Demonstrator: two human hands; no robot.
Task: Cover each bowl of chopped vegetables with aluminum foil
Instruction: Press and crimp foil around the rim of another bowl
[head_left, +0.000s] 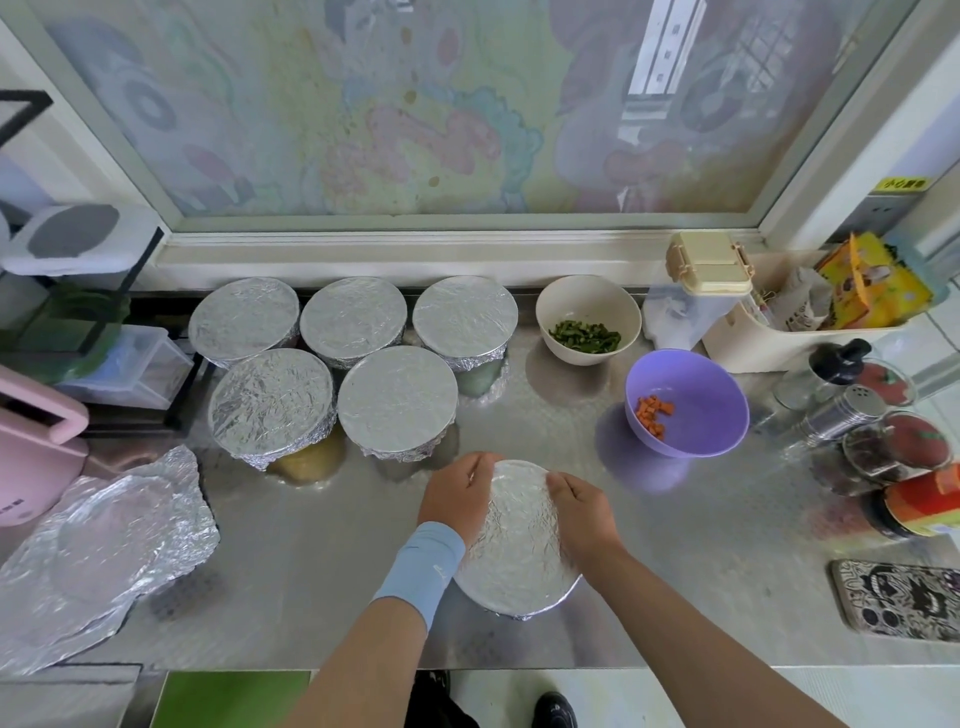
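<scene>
A foil-covered bowl (517, 551) stands at the front middle of the steel counter. My left hand (457, 499) and my right hand (584, 512) rest on its far rim on either side, fingers curled over the foil edge. Behind it stand several bowls wrapped in foil (397, 402). A cream bowl (588, 319) with chopped green vegetables and a purple bowl (687, 402) with diced carrot stand uncovered at the right. Loose crumpled foil sheets (104, 551) lie at the front left.
A pink appliance (31, 457) and a black rack (88, 332) stand at the left. Jars and shakers (883, 431), a cream storage box (711, 270) and a patterned phone (904, 600) crowd the right. The counter's front edge (467, 667) is close below my arms.
</scene>
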